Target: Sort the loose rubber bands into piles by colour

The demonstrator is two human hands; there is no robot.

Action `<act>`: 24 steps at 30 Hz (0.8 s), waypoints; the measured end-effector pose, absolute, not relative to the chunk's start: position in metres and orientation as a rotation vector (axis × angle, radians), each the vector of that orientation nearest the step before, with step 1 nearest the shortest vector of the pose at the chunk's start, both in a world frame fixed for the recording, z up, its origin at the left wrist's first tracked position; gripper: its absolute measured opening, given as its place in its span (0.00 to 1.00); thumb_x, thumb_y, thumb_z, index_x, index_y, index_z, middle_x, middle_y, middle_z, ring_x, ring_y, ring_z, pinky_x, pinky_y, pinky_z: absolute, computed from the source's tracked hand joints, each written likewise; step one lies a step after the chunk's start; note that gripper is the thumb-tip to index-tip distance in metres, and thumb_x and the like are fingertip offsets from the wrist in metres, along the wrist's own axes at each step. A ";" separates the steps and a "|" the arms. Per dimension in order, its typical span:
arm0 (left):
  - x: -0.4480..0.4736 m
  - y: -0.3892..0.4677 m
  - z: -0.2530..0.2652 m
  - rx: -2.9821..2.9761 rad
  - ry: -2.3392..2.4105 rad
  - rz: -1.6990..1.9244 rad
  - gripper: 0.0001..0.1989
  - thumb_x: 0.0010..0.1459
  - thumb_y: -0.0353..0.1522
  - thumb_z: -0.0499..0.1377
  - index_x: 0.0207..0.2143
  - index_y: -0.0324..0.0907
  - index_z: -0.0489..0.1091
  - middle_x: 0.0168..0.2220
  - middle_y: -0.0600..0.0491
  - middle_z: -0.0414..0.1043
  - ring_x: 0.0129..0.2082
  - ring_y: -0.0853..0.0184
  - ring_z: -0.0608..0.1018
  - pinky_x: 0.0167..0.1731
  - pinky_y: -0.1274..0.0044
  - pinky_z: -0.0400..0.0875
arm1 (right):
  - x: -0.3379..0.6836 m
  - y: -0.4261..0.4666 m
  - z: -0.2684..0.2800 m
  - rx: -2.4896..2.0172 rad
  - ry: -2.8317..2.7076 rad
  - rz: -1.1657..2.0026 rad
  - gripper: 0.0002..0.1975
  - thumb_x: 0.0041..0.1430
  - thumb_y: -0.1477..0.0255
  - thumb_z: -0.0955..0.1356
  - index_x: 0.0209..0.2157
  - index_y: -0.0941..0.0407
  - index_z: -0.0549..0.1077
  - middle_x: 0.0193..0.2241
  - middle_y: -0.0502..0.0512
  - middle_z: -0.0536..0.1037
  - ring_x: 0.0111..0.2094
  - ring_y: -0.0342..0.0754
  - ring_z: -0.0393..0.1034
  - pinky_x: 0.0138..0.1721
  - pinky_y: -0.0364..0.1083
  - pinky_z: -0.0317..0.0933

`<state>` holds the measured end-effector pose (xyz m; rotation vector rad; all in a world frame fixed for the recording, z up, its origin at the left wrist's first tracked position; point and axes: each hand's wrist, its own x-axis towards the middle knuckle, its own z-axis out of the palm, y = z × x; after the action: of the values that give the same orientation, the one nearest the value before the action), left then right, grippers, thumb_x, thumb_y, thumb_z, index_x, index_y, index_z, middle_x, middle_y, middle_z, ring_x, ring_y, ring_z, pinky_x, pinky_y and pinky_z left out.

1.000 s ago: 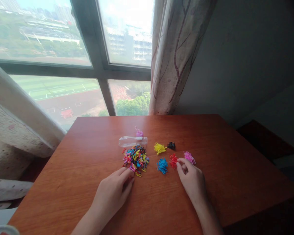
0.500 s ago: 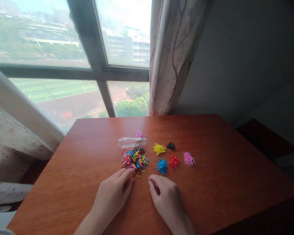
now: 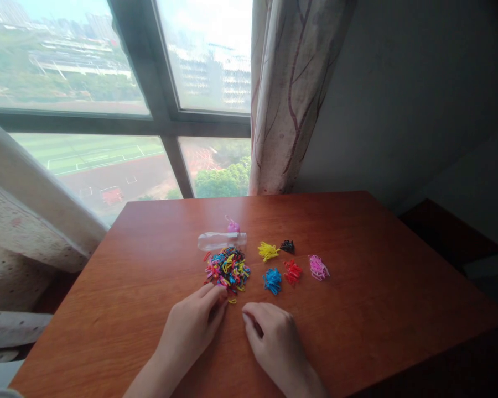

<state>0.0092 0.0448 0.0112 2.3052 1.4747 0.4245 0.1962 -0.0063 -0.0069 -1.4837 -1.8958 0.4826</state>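
Observation:
A mixed pile of small coloured rubber bands (image 3: 228, 268) lies on the table. My left hand (image 3: 195, 318) rests at its near left edge, thumb and fingers drawn together; whatever they pinch is hidden. One yellow band (image 3: 232, 301) lies just in front of the pile, between my hands. My right hand (image 3: 274, 337) is closed, its thumb and forefinger tips together over the wood, and I cannot make out anything in them. To the right of the pile are single-colour heaps: yellow bands (image 3: 268, 251), black bands (image 3: 288, 246), blue bands (image 3: 273, 281), red bands (image 3: 292, 272) and pink bands (image 3: 318, 267).
Behind the pile a clear plastic bottle (image 3: 219, 241) lies on its side, with a pink cap (image 3: 233, 226) bearing a loop beyond it. The brown wooden table (image 3: 377, 287) reaches the window (image 3: 161, 121). Curtains (image 3: 282, 94) hang on both sides.
My right hand has moved a little left, toward my left hand. The yellow band has come slightly nearer me, out from the pile. My left hand has hardly moved.

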 end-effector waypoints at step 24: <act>0.068 0.094 0.055 2.578 1.327 0.365 0.11 0.64 0.31 0.50 0.36 0.44 0.73 0.35 0.52 0.76 0.34 0.68 0.78 0.30 0.80 0.67 | 0.197 -0.005 -0.005 -1.478 -1.887 0.489 0.10 0.62 0.77 0.61 0.31 0.53 0.71 0.26 0.49 0.76 0.29 0.45 0.71 0.32 0.41 0.55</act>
<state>0.0684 0.0943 0.0547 2.5782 1.3272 0.3650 0.1969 -0.0054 -0.0051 -1.4784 -1.8869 0.4892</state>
